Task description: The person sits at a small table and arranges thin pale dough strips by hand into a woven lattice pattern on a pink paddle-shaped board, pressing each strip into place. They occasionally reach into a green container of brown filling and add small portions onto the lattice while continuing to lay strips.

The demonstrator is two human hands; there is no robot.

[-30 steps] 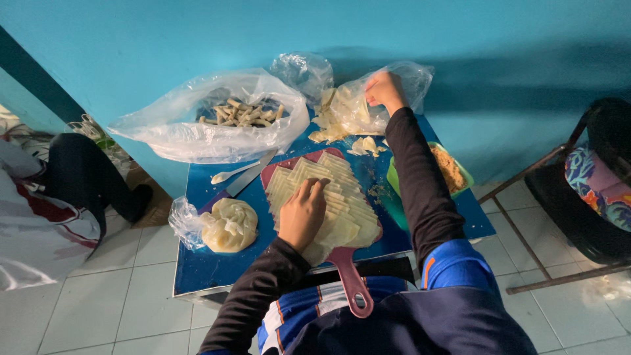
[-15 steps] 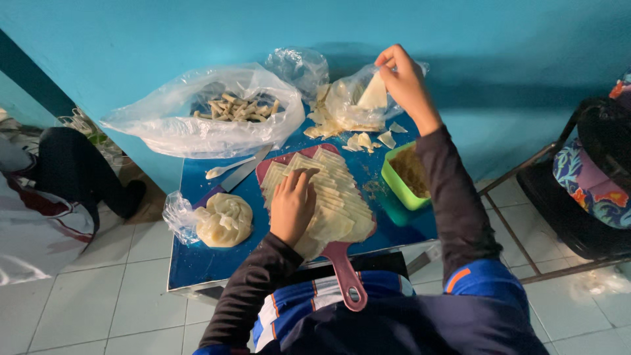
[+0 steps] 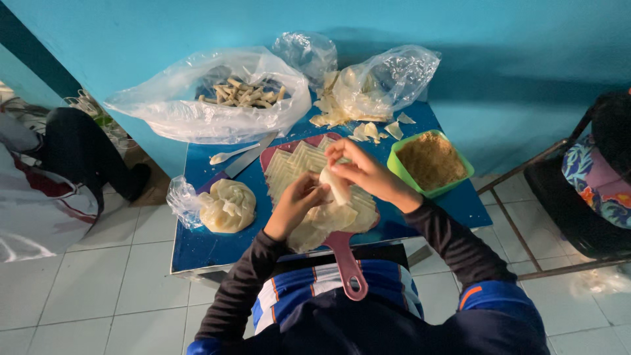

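Both hands meet over the pink plastic cutting board (image 3: 342, 253) w/ handle, on the blue worktop (image 3: 204, 246). Left hand (image 3: 294, 205) & right hand (image 3: 363, 172) pinch a small pale dough wrapper (image 3: 336, 186) between fingers, rolled up, held just above the stack of thin pale wrapper sheets (image 3: 296, 167) on the board. Green square tub of brown filling (image 3: 430, 161) sits just right of the board. Clear plastic bag w/ finished rolls (image 3: 217, 98) at back left.

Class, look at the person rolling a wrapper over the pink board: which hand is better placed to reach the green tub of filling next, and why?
Probably the right hand: the green tub sits just beyond it on that side, while the left hand would have to cross over the wrapper roll.
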